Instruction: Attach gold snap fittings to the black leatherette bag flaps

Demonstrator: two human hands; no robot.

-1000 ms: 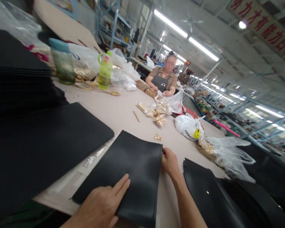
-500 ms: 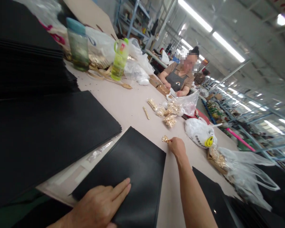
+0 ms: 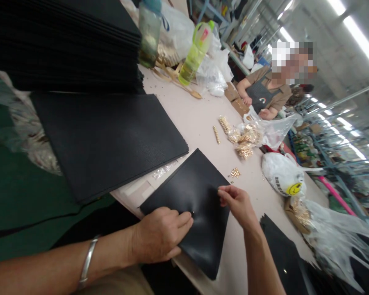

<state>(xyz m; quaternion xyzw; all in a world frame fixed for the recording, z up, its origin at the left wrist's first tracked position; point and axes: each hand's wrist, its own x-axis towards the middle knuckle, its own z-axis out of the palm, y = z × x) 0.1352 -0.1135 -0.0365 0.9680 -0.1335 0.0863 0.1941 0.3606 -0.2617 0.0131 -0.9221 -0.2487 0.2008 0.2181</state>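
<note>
A black leather-like panel lies at an angle near the table's front edge. My left hand is closed on its near edge, fingers on top and thumb lower down by the edge. Close to those fingertips a tiny dark point shows on the panel, too small to name. Over the panel's right side my right hand is held in a pinch; a tiny thing may be at its fingertips, but I cannot make it out. Just beyond that hand lies a small pile of gold metal pieces.
Black panels are stacked at the left and at the lower right. Bagged gold pieces sit farther back. Two bottles, one yellow-green, stand behind. A white plastic bag lies right. Another person works across the table.
My right hand has come back from the gold pile to above the panel, in a pinch. My left hand went from lying flat on the panel to gripping its near edge. The view shifted.
</note>
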